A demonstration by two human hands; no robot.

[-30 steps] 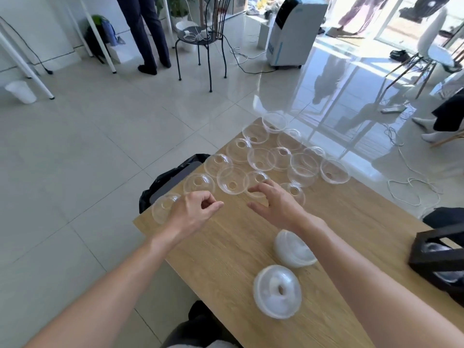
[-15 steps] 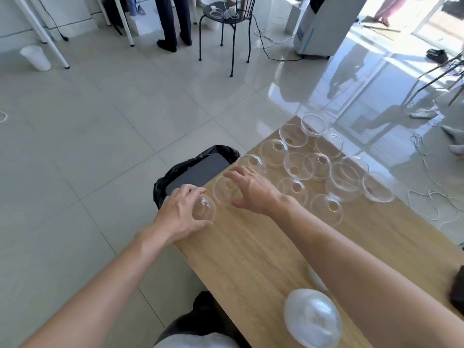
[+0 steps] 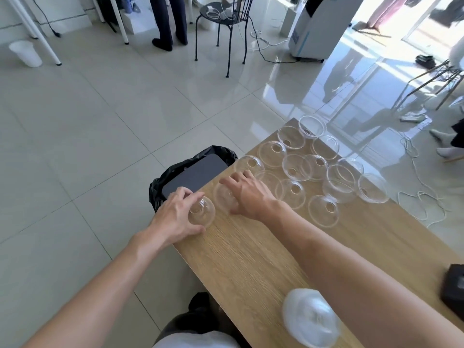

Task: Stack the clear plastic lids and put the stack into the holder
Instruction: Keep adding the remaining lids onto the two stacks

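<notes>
Several clear dome lids (image 3: 296, 167) lie spread over the far end of the wooden table (image 3: 263, 259). My left hand (image 3: 175, 214) grips one clear lid (image 3: 202, 212) at the table's left corner. Just to the right, my right hand (image 3: 247, 194) lies fingers-spread on top of a neighbouring lid (image 3: 223, 197). A cloudy stack of lids (image 3: 311, 320) rests on the near part of the table, under my right forearm. The black holder (image 3: 454, 290) shows only as a dark corner at the right edge.
A bin with a black liner (image 3: 190, 172) stands on the floor against the table's left corner. Further off are a black chair (image 3: 226, 23), a person's legs (image 3: 168, 21), a white appliance (image 3: 319, 26) and cables on the tiled floor.
My left hand has closed on the corner lid. My right hand moved left onto the lid beside it. The camera view shifted left, pushing the holder almost out of view.
</notes>
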